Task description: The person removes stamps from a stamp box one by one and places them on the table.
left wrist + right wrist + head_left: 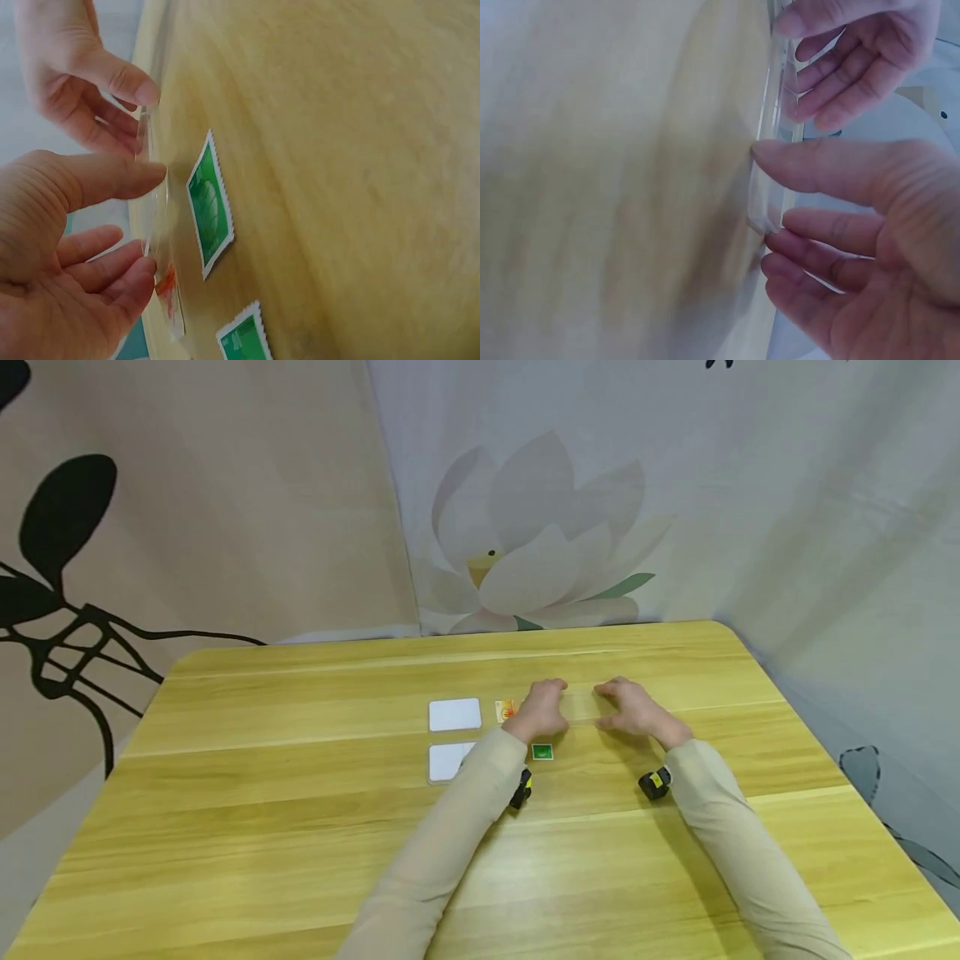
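Observation:
A clear, thin, flat plastic piece with a raised edge (760,191) spans the gap between the two hands, close over the table. My left hand (540,710) pinches its left end, thumb on the near edge and fingers at the far one. At the other end my right hand (634,707) grips it the same way. A green postage stamp (542,752) lies on the table just in front of the left hand; the left wrist view has a second green stamp (246,341). Partly hidden behind the left hand is an orange stamp (505,710).
Left of the hands, two white rectangular pieces (454,715) lie one in front of the other; the left sleeve covers part of the nearer one (447,762). The wooden table (300,827) ends at a patterned cloth backdrop (555,543) behind the hands.

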A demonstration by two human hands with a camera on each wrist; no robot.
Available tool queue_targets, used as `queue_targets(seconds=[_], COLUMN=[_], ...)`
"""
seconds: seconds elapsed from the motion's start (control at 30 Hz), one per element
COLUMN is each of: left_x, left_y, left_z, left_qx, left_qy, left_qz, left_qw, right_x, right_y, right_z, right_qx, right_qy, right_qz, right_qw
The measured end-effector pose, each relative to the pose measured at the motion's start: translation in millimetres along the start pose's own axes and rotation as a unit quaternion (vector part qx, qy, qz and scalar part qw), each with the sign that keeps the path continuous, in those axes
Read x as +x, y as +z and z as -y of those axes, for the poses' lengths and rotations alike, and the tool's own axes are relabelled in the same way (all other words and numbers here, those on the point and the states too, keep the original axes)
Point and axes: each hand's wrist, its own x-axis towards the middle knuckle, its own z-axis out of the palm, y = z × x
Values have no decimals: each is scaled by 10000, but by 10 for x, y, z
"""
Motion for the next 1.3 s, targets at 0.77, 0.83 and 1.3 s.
queue_targets(seconds=[0.77, 0.83, 1.3], left_x=[-96, -126, -303], left_y=[-182, -212, -392], left_z=[137, 170, 380], left_qx=[-21, -33, -267], left_qy=[396, 474, 712], left_qz=[-51, -89, -258], left_qw=[9992, 9988, 9968], right_x=[20, 35, 174], right_y=[-53, -52, -1], right_z=[85, 120, 304], right_qx=[153, 162, 341], right_qy=[-461, -505, -627], right_qz=[-132, -163, -150], right_qw=[9987, 9985, 9973])
